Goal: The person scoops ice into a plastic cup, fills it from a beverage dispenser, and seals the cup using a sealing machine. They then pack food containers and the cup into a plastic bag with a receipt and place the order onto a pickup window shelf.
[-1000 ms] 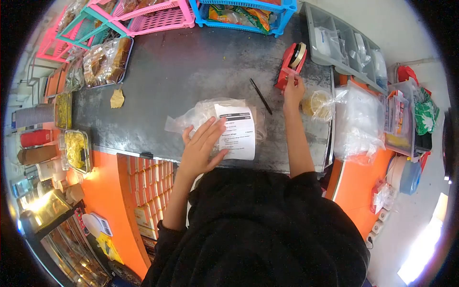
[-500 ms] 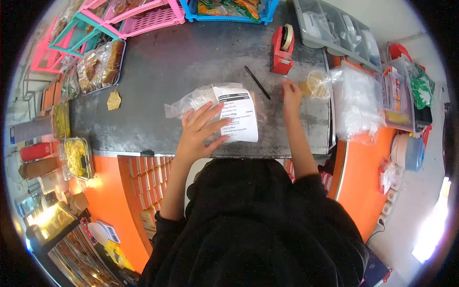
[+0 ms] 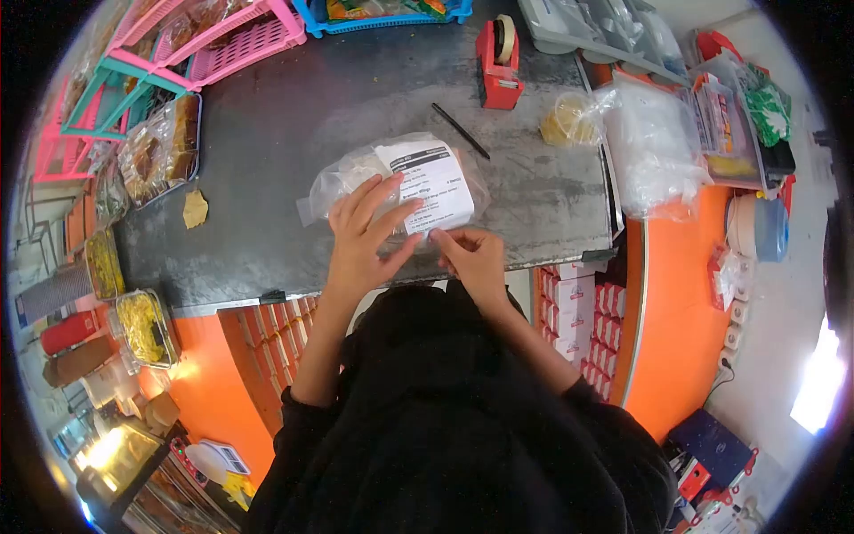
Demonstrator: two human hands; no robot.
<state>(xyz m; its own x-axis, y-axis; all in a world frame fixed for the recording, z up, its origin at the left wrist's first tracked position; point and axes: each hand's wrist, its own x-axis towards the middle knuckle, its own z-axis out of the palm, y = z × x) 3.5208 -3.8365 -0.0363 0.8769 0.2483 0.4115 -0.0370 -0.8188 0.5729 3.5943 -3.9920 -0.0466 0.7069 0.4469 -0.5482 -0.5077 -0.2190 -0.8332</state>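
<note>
A printed paper receipt (image 3: 434,189) lies on a clear plastic bag (image 3: 329,182) with something pale inside, near the front of the dark table. My left hand (image 3: 363,227) rests on the receipt's left side and the bag, fingers spread, holding them down. At the receipt's bottom edge is my right hand (image 3: 471,260), its thumb and fingertips pressed together. Whatever is between those fingertips is too small to make out. A black pen (image 3: 461,131) lies just beyond the receipt. Farther back stands a red tape dispenser (image 3: 500,71) with a roll of tape.
A bundle of clear plastic bags (image 3: 656,147) hangs over the right edge, beside a yellowish bagged item (image 3: 569,120). Pink baskets (image 3: 245,53), a blue basket (image 3: 382,20) and a grey divided tray (image 3: 551,40) line the back. Packaged bread (image 3: 160,147) sits left, near a brown scrap (image 3: 196,209).
My right hand has come from near the tape dispenser down and left to the receipt's bottom edge. My left hand stays on the receipt. The whole view has shifted slightly.
</note>
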